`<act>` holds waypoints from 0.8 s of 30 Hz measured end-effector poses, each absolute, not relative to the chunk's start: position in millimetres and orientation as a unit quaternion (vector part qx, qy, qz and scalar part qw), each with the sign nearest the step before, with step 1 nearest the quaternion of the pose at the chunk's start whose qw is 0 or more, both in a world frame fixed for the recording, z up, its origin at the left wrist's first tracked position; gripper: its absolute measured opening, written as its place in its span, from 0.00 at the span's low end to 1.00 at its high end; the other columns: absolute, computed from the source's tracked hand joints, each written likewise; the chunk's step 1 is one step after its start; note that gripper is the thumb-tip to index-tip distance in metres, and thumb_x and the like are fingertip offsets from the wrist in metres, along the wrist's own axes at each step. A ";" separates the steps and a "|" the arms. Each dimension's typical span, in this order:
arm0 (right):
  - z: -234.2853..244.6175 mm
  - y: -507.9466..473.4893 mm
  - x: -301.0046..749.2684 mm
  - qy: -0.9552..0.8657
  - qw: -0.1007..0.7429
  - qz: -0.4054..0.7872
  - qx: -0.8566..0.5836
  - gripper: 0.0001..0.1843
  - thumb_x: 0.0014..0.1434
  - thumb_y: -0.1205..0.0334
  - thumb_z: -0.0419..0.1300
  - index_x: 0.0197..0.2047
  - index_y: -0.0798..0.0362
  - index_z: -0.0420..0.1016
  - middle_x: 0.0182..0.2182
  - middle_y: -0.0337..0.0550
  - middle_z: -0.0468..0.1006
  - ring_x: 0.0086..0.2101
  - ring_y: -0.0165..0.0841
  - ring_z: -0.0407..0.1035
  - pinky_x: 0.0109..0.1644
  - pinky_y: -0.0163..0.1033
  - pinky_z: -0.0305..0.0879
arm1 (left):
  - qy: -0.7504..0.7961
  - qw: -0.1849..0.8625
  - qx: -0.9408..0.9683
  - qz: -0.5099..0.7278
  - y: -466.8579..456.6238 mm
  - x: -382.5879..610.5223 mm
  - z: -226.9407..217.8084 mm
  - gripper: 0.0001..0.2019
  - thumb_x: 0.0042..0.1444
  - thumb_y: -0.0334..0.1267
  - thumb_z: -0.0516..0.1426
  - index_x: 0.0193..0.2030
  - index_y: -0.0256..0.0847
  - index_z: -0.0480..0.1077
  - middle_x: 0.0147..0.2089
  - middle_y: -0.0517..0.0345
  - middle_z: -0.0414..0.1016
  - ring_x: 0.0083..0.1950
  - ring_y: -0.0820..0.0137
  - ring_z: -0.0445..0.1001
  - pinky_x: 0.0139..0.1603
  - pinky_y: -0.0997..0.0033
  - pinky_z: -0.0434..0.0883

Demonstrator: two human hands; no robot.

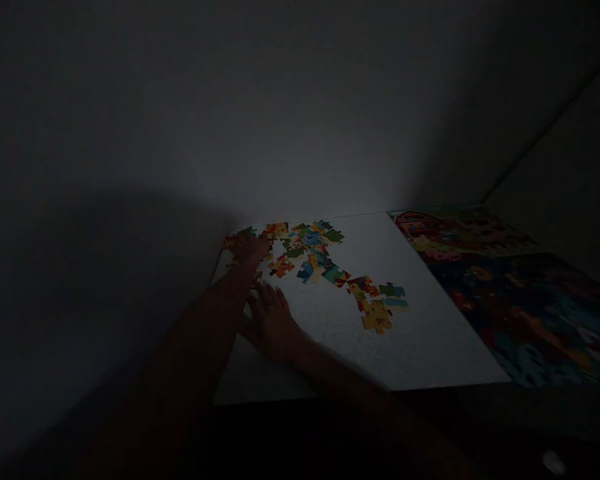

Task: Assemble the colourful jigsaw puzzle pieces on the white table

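Observation:
Far forward on the white tabletop, my left hand [251, 250] is among jigsaw puzzle pieces at the left edge. Its fingers are too dark to make out, and the arm hides some pieces below it. My right hand [275, 325] lies nearer, palm down, with fingers stretched out flat; its fingertips are close to a puzzle piece [257, 279] partly hidden by the left arm. Orange puzzle pieces [281, 266] lie just right of my left hand. A heap of loose, overlapping puzzle pieces [310, 239] spreads beyond them.
A yellow face puzzle piece [377, 317] and a few others lie at the table's middle right. Two colourful picture sheets, one with a red barn [417, 219] and one dark blue [525, 313], cover the right side. A pale wall [300, 133] stands behind; the scene is dim.

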State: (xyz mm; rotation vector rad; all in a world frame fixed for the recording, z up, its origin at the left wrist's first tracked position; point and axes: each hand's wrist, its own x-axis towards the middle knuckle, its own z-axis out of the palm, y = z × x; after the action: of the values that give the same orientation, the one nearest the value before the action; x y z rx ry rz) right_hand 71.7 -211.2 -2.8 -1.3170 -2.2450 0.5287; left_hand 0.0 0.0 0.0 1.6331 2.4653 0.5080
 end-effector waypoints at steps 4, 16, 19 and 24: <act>-6.3 -208.7 66.9 -0.810 0.232 0.189 -0.504 0.37 0.67 0.49 0.55 0.71 0.62 0.55 0.71 0.66 0.51 0.70 0.52 0.44 0.71 0.62 0.44 | 0.805 0.068 0.570 0.150 -3.3 23.4 -10.5 0.29 0.63 0.50 0.47 0.64 0.33 0.63 0.71 0.32 0.56 0.72 0.46 0.53 0.70 0.40 0.48; 0.1 -247.6 184.5 -0.732 0.219 -0.040 -0.643 0.25 0.67 0.50 0.52 0.62 0.51 0.71 0.69 0.57 0.59 0.69 0.54 0.47 0.69 0.67 0.42 | 0.663 0.081 0.737 0.102 -28.7 29.8 -9.0 0.29 0.63 0.57 0.49 0.66 0.46 0.63 0.71 0.45 0.58 0.72 0.52 0.55 0.71 0.50 0.50; -10.4 -257.1 232.6 -0.658 0.179 -0.094 -0.726 0.31 0.66 0.43 0.52 0.66 0.50 0.65 0.70 0.57 0.56 0.69 0.58 0.44 0.67 0.71 0.39 | 0.642 0.076 0.755 0.107 -39.9 33.6 -8.9 0.28 0.64 0.55 0.49 0.67 0.47 0.62 0.72 0.47 0.57 0.72 0.54 0.54 0.72 0.52 0.50; -19.9 -247.2 248.7 -0.655 0.105 -0.068 -0.745 0.39 0.64 0.35 0.49 0.70 0.49 0.59 0.69 0.56 0.58 0.68 0.58 0.47 0.68 0.67 0.39 | 0.626 0.073 0.766 0.123 -68.1 60.0 -5.7 0.26 0.64 0.53 0.50 0.66 0.46 0.64 0.70 0.45 0.59 0.71 0.53 0.56 0.70 0.49 0.52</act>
State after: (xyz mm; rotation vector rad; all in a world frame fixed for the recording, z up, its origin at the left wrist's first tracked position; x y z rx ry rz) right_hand 248.7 -247.2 -19.9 -2.1970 -1.9298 -0.2003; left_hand 60.0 -68.1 -5.7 2.3022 1.8810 0.3694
